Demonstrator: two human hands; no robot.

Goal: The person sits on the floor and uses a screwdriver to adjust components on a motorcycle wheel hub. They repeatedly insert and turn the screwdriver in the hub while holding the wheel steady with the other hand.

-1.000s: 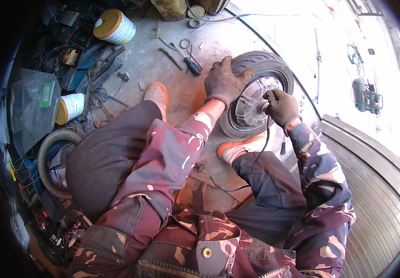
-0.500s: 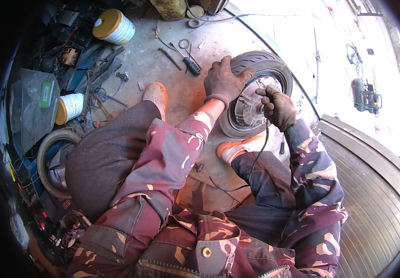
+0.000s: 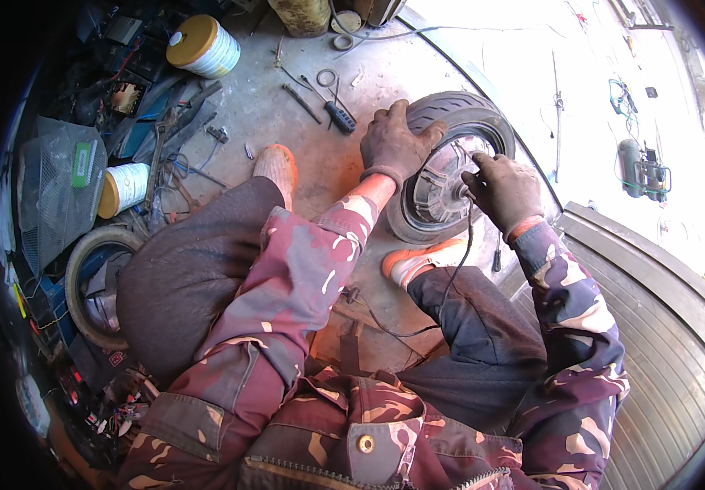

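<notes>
A scooter-type wheel (image 3: pixel 453 106) with a black tyre stands tilted in front of me, its silver finned hub (image 3: pixel 435 186) facing right and toward me. My gloved left hand (image 3: pixel 399 145) grips the tyre's near left side, thumb reaching over toward the rim. At the hub's centre is my gloved right hand (image 3: pixel 507 193), its fingers curled together beside the axle; whatever they pinch is hidden. A black cable (image 3: pixel 460 273) runs from the axle down past my right leg, curving left to a dark connector (image 3: pixel 352 294) near the floor.
A dark-handled tool (image 3: pixel 339 117), a metal rod (image 3: pixel 300 104) and a ring (image 3: pixel 327 77) lie beyond my left hand. White tubs (image 3: pixel 204 47), a second tyre (image 3: pixel 79 269) and cluttered parts line the left. A ribbed metal panel (image 3: pixel 654 318) is at right.
My right hand has shifted slightly right and turned, its back now more toward me, with the fingers still at the axle. The left hand and wheel have stayed in place.
</notes>
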